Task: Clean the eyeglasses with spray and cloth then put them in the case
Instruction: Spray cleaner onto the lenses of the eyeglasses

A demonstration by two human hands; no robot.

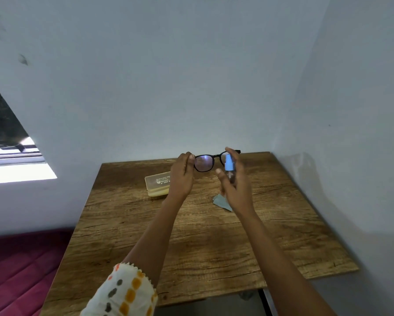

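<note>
Eyeglasses (204, 163), spray (228, 164) held perhaps above far table (214, 247) edge.

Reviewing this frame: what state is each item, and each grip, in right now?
eyeglasses: lifted off the table, pinched at one end by the left grip.
spray bottle: upright, held in the right grip, beside the eyeglasses.
case: on the table, lid apparently closed.
cloth: lying on the table.
</note>
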